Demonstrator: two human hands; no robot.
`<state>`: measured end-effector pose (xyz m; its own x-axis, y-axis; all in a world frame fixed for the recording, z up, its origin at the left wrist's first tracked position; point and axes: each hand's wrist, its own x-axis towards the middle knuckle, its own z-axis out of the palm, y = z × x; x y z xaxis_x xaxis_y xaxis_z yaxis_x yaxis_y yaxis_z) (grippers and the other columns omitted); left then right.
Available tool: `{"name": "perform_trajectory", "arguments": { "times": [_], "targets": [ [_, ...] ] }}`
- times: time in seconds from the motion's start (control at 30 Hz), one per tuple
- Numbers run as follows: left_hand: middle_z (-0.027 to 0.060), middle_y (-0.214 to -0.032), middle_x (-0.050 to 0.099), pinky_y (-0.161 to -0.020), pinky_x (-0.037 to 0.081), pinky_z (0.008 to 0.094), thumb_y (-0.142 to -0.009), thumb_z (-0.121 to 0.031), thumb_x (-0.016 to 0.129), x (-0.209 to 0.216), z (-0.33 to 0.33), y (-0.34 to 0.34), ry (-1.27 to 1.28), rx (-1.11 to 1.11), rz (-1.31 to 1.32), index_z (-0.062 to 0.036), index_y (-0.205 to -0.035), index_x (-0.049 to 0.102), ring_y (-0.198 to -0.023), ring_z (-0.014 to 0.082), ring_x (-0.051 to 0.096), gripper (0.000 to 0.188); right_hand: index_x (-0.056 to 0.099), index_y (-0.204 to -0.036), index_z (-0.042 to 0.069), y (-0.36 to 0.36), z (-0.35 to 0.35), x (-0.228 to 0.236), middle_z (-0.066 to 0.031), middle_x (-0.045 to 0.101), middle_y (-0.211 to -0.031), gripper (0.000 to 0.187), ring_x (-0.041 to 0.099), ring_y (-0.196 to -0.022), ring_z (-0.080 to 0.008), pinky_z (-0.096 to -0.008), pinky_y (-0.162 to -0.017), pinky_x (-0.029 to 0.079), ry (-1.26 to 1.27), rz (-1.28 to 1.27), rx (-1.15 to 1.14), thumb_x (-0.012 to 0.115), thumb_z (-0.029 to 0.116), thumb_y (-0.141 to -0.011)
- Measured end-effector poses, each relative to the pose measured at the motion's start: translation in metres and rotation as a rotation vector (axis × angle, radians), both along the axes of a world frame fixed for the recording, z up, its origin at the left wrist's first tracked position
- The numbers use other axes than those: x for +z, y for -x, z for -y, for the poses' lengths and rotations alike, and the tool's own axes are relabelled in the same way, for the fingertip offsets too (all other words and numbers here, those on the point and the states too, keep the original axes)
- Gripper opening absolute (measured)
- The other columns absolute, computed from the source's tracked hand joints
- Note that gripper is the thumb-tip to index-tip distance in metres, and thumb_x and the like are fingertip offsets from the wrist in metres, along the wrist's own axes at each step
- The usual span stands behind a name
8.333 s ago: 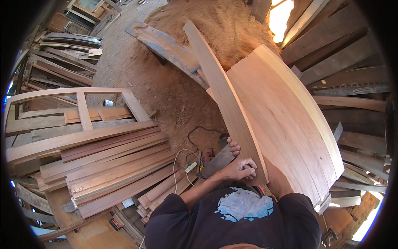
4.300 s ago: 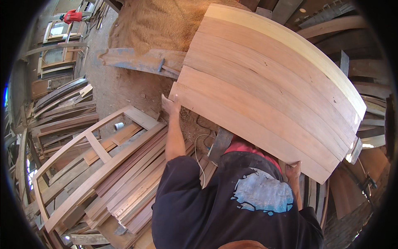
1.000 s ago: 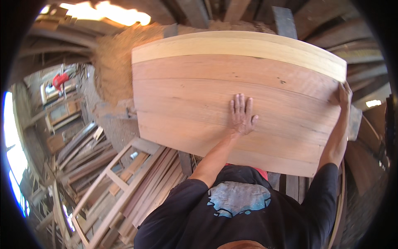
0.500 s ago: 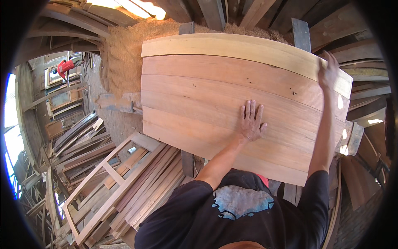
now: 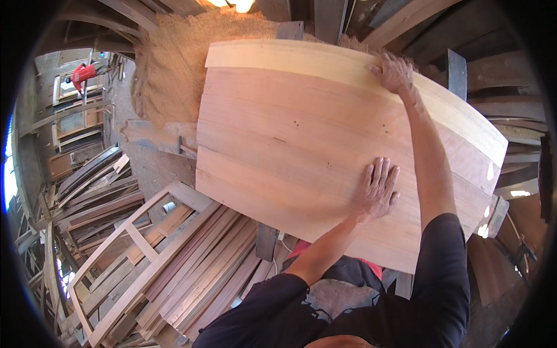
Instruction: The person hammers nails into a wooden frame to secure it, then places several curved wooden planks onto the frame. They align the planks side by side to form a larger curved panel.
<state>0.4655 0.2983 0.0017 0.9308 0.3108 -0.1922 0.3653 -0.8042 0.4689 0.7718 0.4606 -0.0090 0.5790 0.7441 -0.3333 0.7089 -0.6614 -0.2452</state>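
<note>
A broad wooden panel (image 5: 261, 168) of several edge-to-edge boards lies in front of me, a paler strip (image 5: 261, 55) along its curved far side. My left hand (image 5: 380, 191) rests flat on its surface toward the near right, fingers stretched out. At the far edge, my right hand (image 5: 395, 75) has its fingers curled over the pale strip and its thumb on the top face. The fingertips beyond that edge are partly hidden. Small dark marks dot the panel's face.
Sawdust (image 5: 174, 69) is heaped beyond the panel's far left. A wooden frame (image 5: 139, 240) and stacked boards (image 5: 203, 267) lie at the near left. Support timbers (image 5: 267, 240) stick out under the panel. Far left, a person in red (image 5: 83, 75) bends over.
My right hand has slid left along the far edge from near the panel's right end. My left hand keeps its place on the panel, while the whole view has shifted and turned slightly.
</note>
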Motion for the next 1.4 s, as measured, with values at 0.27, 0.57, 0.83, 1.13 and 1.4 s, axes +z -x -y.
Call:
{"name": "perform_trajectory", "arguments": {
  "times": [0.27, 0.57, 0.83, 1.13, 1.4],
  "targets": [
    [0.0319, -0.164, 0.013, -0.124, 0.006, 0.0581, -0.097, -0.043, 0.048, 0.001, -0.004, 0.009, 0.046, -0.029, 0.042, 0.0011, -0.158, 0.024, -0.154, 0.0457, 0.009, 0.079, 0.047, -0.149, 0.016, 0.014, 0.011, -0.01, -0.0161, 0.049, -0.148, 0.069, 0.045, -0.136, -0.0402, -0.0582, -0.114, 0.032, -0.099, 0.209, 0.005, 0.056, 0.059, -0.095],
    [0.0353, -0.158, 0.027, -0.123, 0.014, 0.0608, -0.09, -0.029, 0.061, -0.009, -0.063, 0.024, 0.14, -0.221, 0.209, 0.0003, -0.151, 0.037, -0.15, 0.0493, 0.02, 0.072, 0.039, -0.155, 0.016, 0.133, 0.097, -0.001, -0.0224, 0.031, -0.159, 0.066, 0.034, -0.142, -0.0429, -0.0606, -0.116, 0.024, -0.384, 0.483, -0.467, 0.057, 0.047, -0.098],
    [0.0398, -0.159, 0.017, -0.121, 0.007, 0.0653, -0.1, -0.038, 0.046, -0.017, -0.253, -0.021, -0.247, 0.107, 0.158, -0.0005, -0.157, 0.026, -0.15, 0.0565, 0.008, 0.071, 0.033, -0.156, 0.005, 0.193, 0.16, -0.015, -0.0257, 0.025, -0.162, 0.073, 0.02, -0.149, -0.047, -0.0623, -0.12, 0.013, -0.127, 0.33, -0.776, 0.055, 0.045, -0.098],
    [0.0377, -0.161, 0.014, -0.118, 0.003, 0.0697, -0.101, -0.039, 0.046, -0.027, -0.256, -0.02, -0.434, 0.038, 0.027, -0.0031, -0.158, 0.025, -0.15, 0.0572, 0.006, 0.071, 0.029, -0.157, 0.006, 0.191, 0.155, -0.001, -0.0264, 0.021, -0.163, 0.074, 0.015, -0.15, -0.047, -0.0624, -0.121, 0.009, -0.071, 0.239, -0.797, 0.054, 0.041, -0.097],
    [0.0343, -0.163, 0.009, -0.118, 0.004, 0.0695, -0.101, -0.037, 0.048, -0.026, -0.254, -0.032, -0.44, 0.016, -0.004, -0.0079, -0.16, 0.02, -0.15, 0.0555, 0.005, 0.072, 0.028, -0.157, 0.007, 0.189, 0.155, -0.005, -0.0247, 0.02, -0.164, 0.075, 0.015, -0.151, -0.0454, -0.062, -0.121, 0.007, -0.064, 0.235, -0.843, 0.055, 0.042, -0.096]
  ]
}}
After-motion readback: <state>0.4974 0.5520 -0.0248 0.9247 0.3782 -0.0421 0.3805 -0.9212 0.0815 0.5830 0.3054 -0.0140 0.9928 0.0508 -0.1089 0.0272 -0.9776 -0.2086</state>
